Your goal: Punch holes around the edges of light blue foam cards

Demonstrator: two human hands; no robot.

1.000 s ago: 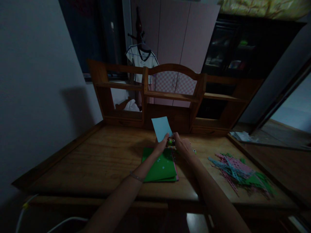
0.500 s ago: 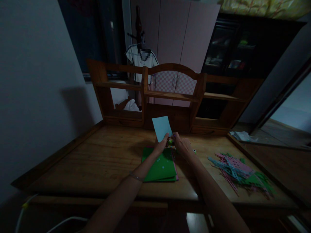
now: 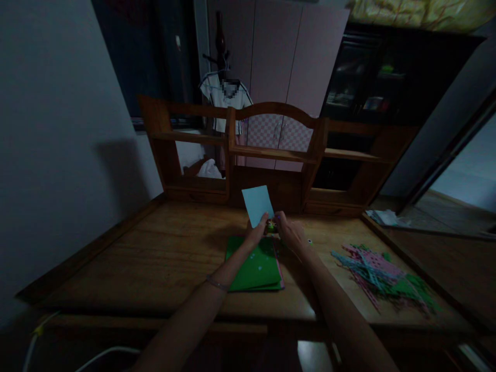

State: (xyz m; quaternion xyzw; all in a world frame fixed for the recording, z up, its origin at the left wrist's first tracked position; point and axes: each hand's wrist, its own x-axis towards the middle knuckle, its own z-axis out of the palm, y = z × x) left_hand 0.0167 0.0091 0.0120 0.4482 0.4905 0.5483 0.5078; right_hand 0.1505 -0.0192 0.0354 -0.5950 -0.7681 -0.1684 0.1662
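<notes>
My left hand (image 3: 257, 231) is closed on a pale blue sheet of paper (image 3: 257, 203), its thumb on the lower right corner, and holds it up above the desk. Close by on the right, my right hand (image 3: 290, 230) is closed by the sheet's right edge; whatever its fingers grip is too dark and small to make out. Between both hands shows a small green and orange thing with eye-like spots (image 3: 272, 226); whether it is held or lies on the desk, I cannot tell. Below the hands lies a stack of green paper (image 3: 259, 268) with a pink edge and small pale bits on top.
On the right of the wooden desk (image 3: 170, 248) lies a heap of pink, blue and green punched paper strips (image 3: 387, 279). A small eye-like spot (image 3: 310, 242) shows beside my right wrist. A wooden shelf unit (image 3: 271, 152) stands along the back edge.
Both hands stay nearly in place with the blue sheet. My right hand's fingers have shifted very slightly; the view has tilted a little.
</notes>
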